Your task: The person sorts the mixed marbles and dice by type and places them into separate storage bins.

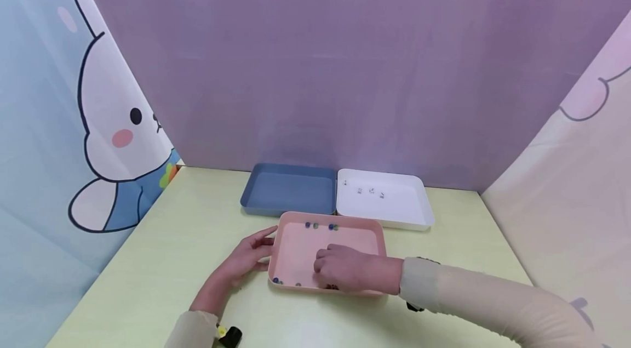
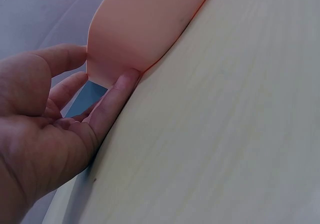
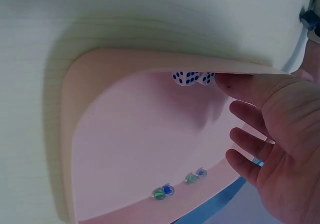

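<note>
Overhanging dice (image 3: 185, 78), the right hand (image 1: 347, 268) partly hides them.

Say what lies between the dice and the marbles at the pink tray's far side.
The right wrist view shows only bare floor of the pink tray between the dice and marbles; in the head view the right hand hides part of it.

- A screened-off nook is seen; whether it is set in a home or a workplace cannot be told.
- The pale, wood-grained table (image 1: 158, 244) is backed by a plain purple panel (image 1: 345, 63).
- To the table's left, a blue cartoon-animal cloth (image 1: 54, 145) is hung; to its right, a pale printed cloth (image 1: 567, 183).
</note>
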Demonstrator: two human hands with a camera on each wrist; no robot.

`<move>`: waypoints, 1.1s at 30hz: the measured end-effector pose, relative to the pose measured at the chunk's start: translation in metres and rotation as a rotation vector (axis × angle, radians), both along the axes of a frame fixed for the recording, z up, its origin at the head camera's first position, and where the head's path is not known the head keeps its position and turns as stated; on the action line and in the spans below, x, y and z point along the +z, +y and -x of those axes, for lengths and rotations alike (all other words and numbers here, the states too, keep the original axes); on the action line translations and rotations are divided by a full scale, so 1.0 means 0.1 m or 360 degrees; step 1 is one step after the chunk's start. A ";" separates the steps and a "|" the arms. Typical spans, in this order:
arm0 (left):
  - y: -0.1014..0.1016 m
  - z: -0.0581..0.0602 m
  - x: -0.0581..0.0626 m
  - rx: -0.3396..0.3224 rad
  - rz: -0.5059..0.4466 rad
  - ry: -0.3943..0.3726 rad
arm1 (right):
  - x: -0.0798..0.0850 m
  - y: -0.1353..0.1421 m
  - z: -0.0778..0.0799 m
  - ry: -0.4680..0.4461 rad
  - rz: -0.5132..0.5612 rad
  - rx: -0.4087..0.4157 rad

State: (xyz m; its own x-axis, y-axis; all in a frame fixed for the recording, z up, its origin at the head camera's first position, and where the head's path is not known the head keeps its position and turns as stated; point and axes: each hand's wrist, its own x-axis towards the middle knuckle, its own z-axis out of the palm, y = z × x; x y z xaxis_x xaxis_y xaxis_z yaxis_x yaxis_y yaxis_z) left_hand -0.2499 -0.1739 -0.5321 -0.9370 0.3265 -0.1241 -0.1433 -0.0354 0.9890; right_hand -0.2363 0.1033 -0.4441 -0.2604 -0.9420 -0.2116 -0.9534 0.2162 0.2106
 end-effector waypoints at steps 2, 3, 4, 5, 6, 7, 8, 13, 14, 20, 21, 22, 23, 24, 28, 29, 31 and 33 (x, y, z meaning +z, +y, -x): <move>0.00 0.00 0.00 0.0002 0.0001 -0.0002 | -0.01 -0.01 0.00 0.0003 0.0002 -0.0001; -0.01 0.00 0.00 0.0004 0.0005 -0.0009 | -0.01 -0.01 0.00 0.0013 0.0000 0.0001; -0.01 0.00 0.00 0.0007 0.0009 -0.0007 | -0.01 -0.02 0.00 0.0026 -0.0002 0.0005; -0.01 0.00 0.00 0.0010 0.0010 -0.0012 | -0.02 -0.02 0.00 0.0047 -0.0009 0.0012; -0.01 0.01 0.00 0.0009 0.0012 -0.0007 | -0.02 -0.03 0.01 0.0072 -0.0016 0.0020; 0.00 0.01 0.01 0.0006 0.0010 -0.0004 | -0.03 -0.03 0.01 0.0101 -0.0025 0.0029; 0.00 0.01 0.01 0.0005 0.0011 -0.0002 | -0.03 -0.04 0.01 0.0138 -0.0033 0.0044; 0.01 -0.01 0.03 -0.0004 0.0001 -0.0008 | -0.07 -0.06 0.01 0.0351 -0.0073 0.0154; 0.01 -0.01 0.04 -0.0005 -0.0001 -0.0010 | -0.08 -0.07 0.01 0.0393 -0.0075 0.0181; 0.01 0.00 0.03 -0.0018 -0.0021 0.0001 | -0.12 -0.07 0.03 0.0476 -0.0083 0.0229; 0.01 0.00 0.02 -0.0017 -0.0019 0.0000 | -0.12 -0.07 0.05 0.0437 -0.0078 0.0208; 0.01 0.01 0.02 -0.0016 -0.0016 -0.0003 | -0.11 -0.07 0.06 0.0383 -0.0062 0.0168; 0.02 0.01 0.02 -0.0015 -0.0011 -0.0006 | -0.10 -0.06 0.08 0.0339 -0.0041 0.0132; 0.02 0.01 0.02 -0.0014 -0.0005 -0.0009 | -0.07 -0.06 0.09 0.0292 -0.0008 0.0093; 0.01 0.02 0.01 -0.0006 0.0007 -0.0026 | 0.07 -0.01 0.13 0.0152 0.0175 -0.0048; 0.01 0.02 0.01 -0.0001 0.0007 -0.0033 | 0.10 0.00 0.14 0.0136 0.0221 -0.0062; 0.01 0.02 0.01 0.0009 0.0000 -0.0044 | 0.15 0.03 0.15 0.0065 0.0331 -0.0098; 0.01 0.02 0.01 0.0020 -0.0007 -0.0052 | 0.18 0.06 0.16 -0.0021 0.0453 -0.0157</move>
